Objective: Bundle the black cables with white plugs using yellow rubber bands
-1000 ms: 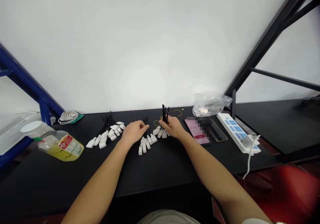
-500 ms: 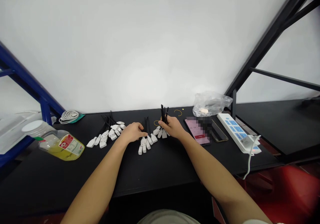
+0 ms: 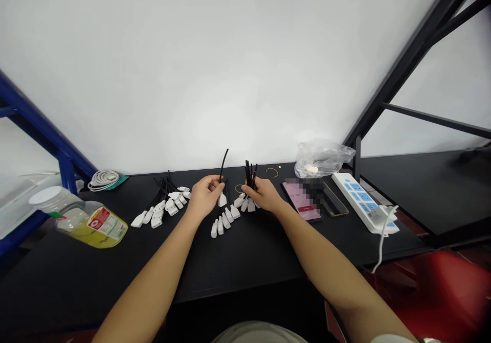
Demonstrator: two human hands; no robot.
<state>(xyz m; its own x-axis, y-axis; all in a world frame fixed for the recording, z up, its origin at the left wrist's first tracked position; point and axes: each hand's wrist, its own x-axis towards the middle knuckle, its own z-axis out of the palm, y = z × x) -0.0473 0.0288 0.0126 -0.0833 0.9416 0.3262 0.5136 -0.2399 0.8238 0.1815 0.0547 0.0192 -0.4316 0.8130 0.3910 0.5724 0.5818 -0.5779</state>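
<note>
Evidently, the left hand (image 3: pixel 206 195) pinches one white-ended black cable (image 3: pixel 223 165); the right hand (image 3: pixel 266 193) clasps a gathered bunch (image 3: pixel 248 170). A central cluster (image 3: pixel 226 221) and a pile (image 3: pixel 170 206) farther left lie unheld on the black table (image 3: pixel 245 261).

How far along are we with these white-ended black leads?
Apparently gathered: the bunch in the right hand. In hand: a single lead, held up by the left hand. Seemingly left: the middle group and the pile on the left, both lying on the table. The total can't be told.
</note>
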